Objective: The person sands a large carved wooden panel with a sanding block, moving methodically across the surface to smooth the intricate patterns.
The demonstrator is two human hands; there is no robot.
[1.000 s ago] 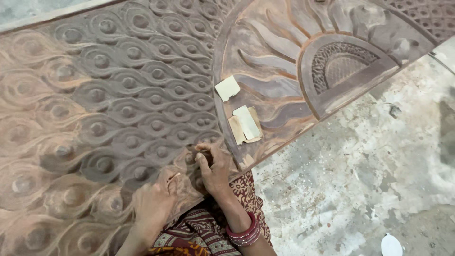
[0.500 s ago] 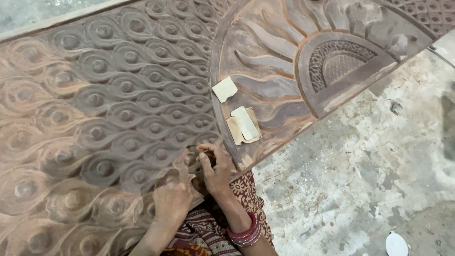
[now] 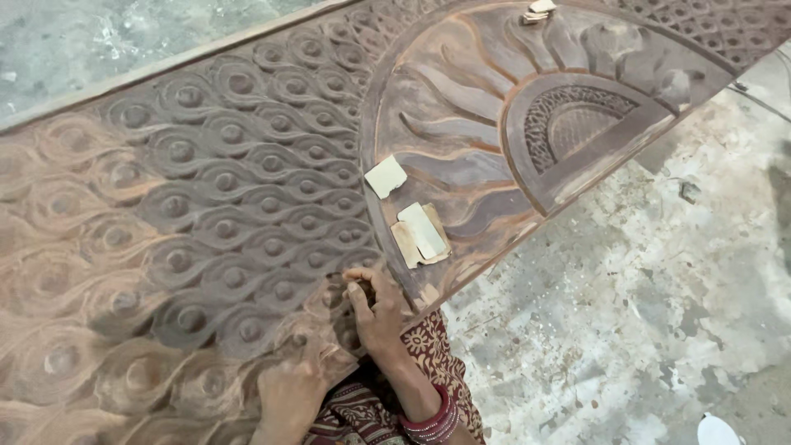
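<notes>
Concrete floor (image 3: 659, 272); carved wood panel (image 3: 206, 189), three sandpaper pieces (image 3: 420, 233); right hand (image 3: 375, 309) fingers pinched together, left hand (image 3: 288, 394) flat.

Stained concrete floor (image 3: 659, 272) — white object (image 3: 715, 430)

Left hand (image 3: 288, 395) cut off by bottom edge, resting on carved wood panel (image 3: 206, 189). Right hand (image 3: 375, 309) fingertips hide whatever they pinch. White obj (image 3: 715, 431) right of panel, cropped, unidentifiable.
</notes>
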